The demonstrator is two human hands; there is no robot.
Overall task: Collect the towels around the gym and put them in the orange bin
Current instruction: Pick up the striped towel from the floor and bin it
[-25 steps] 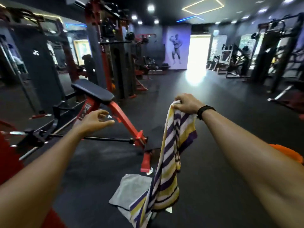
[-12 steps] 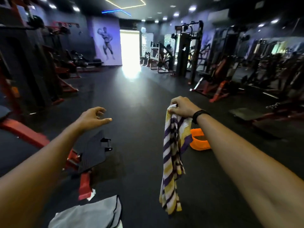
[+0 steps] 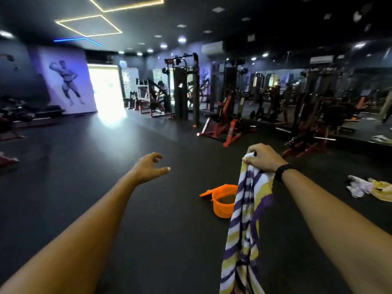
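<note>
My right hand [image 3: 262, 157] grips the top of a purple, yellow and white striped towel [image 3: 246, 225], which hangs down in front of me. Behind the towel, on the dark floor, stands the orange bin [image 3: 222, 205], its lid [image 3: 212, 190] open to the left; the towel covers its right side. My left hand [image 3: 149, 167] is stretched out to the left of the bin with fingers loosely curled, holding nothing. A white and a yellow towel [image 3: 370, 187] lie crumpled on the floor at the right.
Red and black weight machines [image 3: 229, 124] line the right side in front of a mirror wall. More cloth [image 3: 381, 139] lies on the floor far right. A bright doorway [image 3: 105, 90] is at the far end. Benches [image 3: 19, 117] stand at the left.
My view has swung further right: the red bench and grey towel on the floor have left the view, and the orange bin and the floor towels at the right are now seen. My right hand still holds the striped towel.
</note>
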